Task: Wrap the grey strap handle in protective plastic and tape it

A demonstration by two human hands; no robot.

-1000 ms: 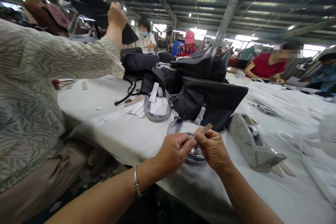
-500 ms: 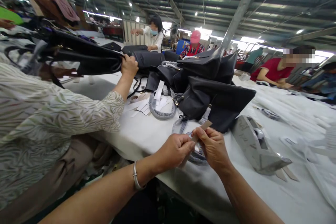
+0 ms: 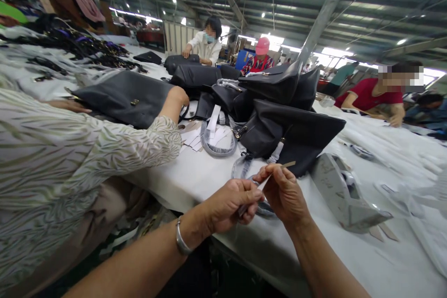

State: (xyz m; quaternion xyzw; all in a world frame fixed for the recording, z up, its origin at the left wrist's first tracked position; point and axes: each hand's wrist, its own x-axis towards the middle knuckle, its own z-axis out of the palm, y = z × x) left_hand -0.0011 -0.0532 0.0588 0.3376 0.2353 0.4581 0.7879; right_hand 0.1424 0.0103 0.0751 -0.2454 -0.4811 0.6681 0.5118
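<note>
Between my two hands runs a narrow strip (image 3: 265,182), white on the face toward me, with a tan end sticking out past my right fingers. My left hand (image 3: 232,202), a silver bangle at its wrist, pinches the near end. Closed on the far part is my right hand (image 3: 283,191). Just beyond them, a black handbag (image 3: 296,132) lies on the white-covered table, its handle (image 3: 242,165) wrapped in clear plastic and partly hidden by my hands. Right of my right hand stands a grey tape dispenser (image 3: 344,195) with handwriting on its side.
Loose white strips (image 3: 192,137) lie near another wrapped handle (image 3: 218,151). More black bags (image 3: 195,77) are heaped behind. At my left a co-worker in a patterned sleeve (image 3: 139,149) handles a flat black bag (image 3: 129,95). Clear plastic (image 3: 401,149) covers the right side.
The strip has turned in my fingers, from its tan face to its white face and edge. The co-worker at left has lowered the raised black bag onto the table.
</note>
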